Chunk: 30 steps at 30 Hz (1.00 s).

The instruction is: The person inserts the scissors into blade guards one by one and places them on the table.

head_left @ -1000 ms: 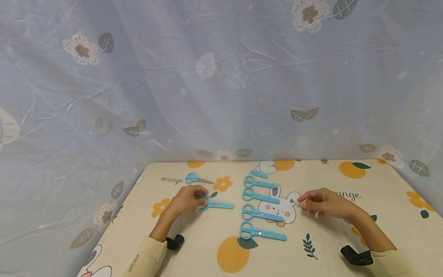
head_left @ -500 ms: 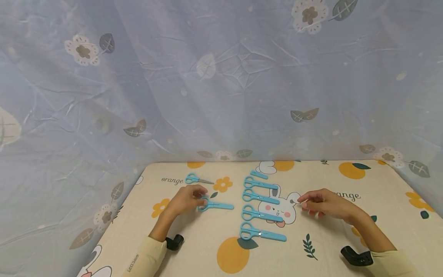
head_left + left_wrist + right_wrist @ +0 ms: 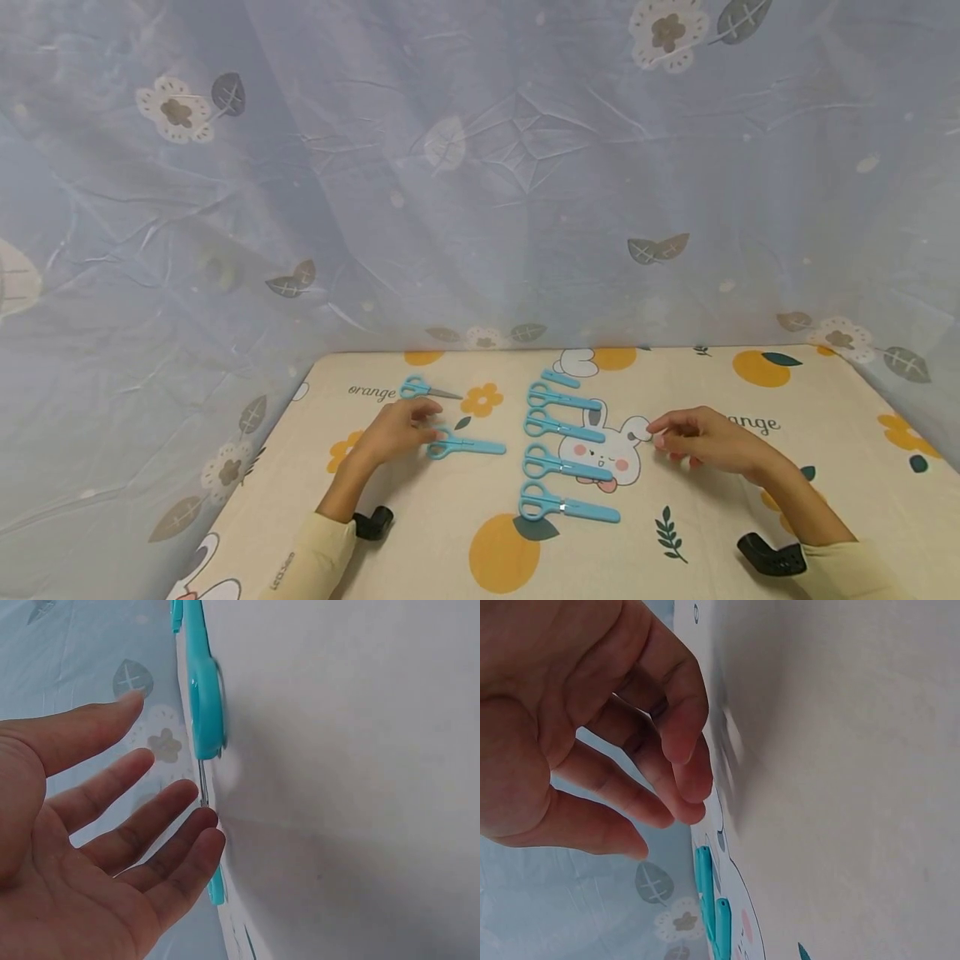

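In the head view, my left hand point(image 3: 397, 431) hovers just left of a pair of blue scissors point(image 3: 474, 447) whose blades are in a blue sheath. Its fingers are parted and hold nothing, as the left wrist view confirms. Farther back lie small blue scissors point(image 3: 417, 387) with bare metal blades. Down the middle runs a column of several sheathed blue scissors point(image 3: 567, 464), handles to the left. A separate blue sheath point(image 3: 561, 379) lies at the column's far end. My right hand point(image 3: 708, 437), loosely bent and holding nothing, hangs right of the column.
A cream cloth point(image 3: 592, 558) printed with oranges, flowers and a rabbit covers the table. Behind it and at the left side hangs a pale blue patterned curtain point(image 3: 480, 208). Each wrist wears a black camera mount, such as the right one point(image 3: 772, 557).
My left hand has drawn slightly left, away from the handles of the sheathed scissors. The right hand and all the scissors stay where they were.
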Available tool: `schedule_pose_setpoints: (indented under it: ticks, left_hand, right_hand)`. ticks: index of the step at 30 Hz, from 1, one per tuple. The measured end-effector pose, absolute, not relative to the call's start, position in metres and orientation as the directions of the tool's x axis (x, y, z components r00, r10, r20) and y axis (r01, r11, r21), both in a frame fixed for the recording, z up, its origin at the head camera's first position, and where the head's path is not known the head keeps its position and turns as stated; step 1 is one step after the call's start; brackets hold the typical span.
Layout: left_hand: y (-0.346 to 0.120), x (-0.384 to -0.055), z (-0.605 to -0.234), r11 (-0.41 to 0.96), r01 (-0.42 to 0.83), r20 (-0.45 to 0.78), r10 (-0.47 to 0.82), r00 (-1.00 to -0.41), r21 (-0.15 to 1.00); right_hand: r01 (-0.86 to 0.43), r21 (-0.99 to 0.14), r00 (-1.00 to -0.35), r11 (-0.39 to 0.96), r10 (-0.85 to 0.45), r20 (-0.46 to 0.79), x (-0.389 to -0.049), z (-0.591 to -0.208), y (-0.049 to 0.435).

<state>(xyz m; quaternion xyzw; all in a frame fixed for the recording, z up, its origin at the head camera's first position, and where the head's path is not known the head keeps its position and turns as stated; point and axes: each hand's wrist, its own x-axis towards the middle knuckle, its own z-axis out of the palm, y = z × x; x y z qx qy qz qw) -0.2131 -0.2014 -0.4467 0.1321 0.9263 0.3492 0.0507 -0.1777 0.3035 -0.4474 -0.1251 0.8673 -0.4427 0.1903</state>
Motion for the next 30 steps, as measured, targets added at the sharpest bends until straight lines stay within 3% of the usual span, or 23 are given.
schedule_pose_setpoints:
  ticks: [15,30]
  left_hand:
    - [-0.231,-0.229,-0.442,0.709,0.160,-0.001,0.221,-0.975,0.687]
    - [-0.246,-0.256,-0.450,0.733,0.131,-0.008,0.183,-0.983,0.667]
  right_hand:
    - [-0.081,-0.753,-0.960,0.653,-0.254,-0.118,-0.192,-0.447,0.291]
    - [-0.149,-0.691,-0.968,0.707,-0.247,-0.044,-0.222,-0.450,0.266]
